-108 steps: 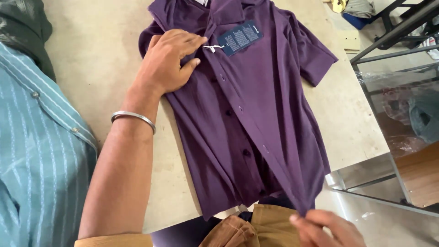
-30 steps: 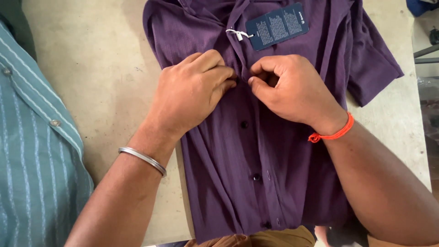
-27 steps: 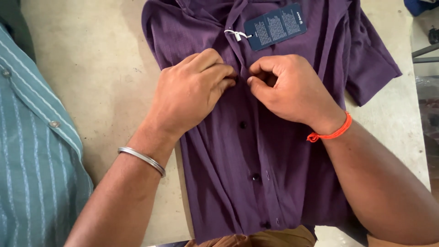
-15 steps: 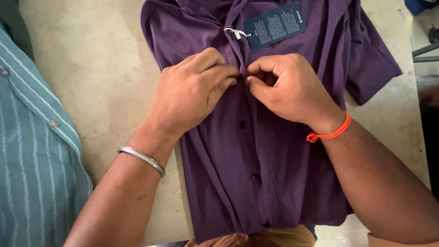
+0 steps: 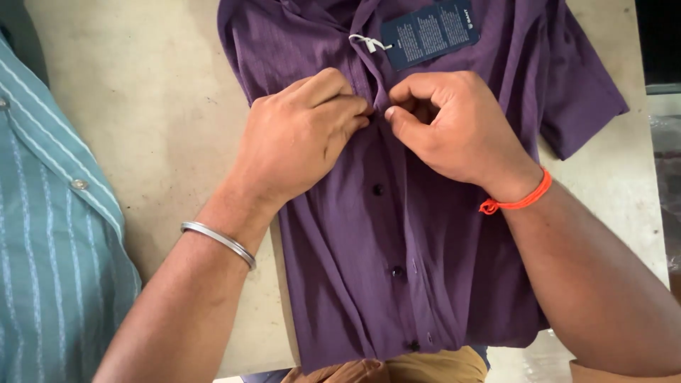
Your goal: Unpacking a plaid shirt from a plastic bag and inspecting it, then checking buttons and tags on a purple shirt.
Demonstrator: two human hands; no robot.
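A purple short-sleeved shirt [image 5: 425, 234] lies front-up on the pale surface [image 5: 156, 120], its dark buttons running down the placket. At the upper chest, the left hand [image 5: 301, 138] and right hand [image 5: 450, 128] meet, fingers curled shut and pinching the placket's edges together (the button between them is hidden). A dark blue tag [image 5: 429, 32] sits near the collar. A tan garment [image 5: 404, 369] shows just below the hem.
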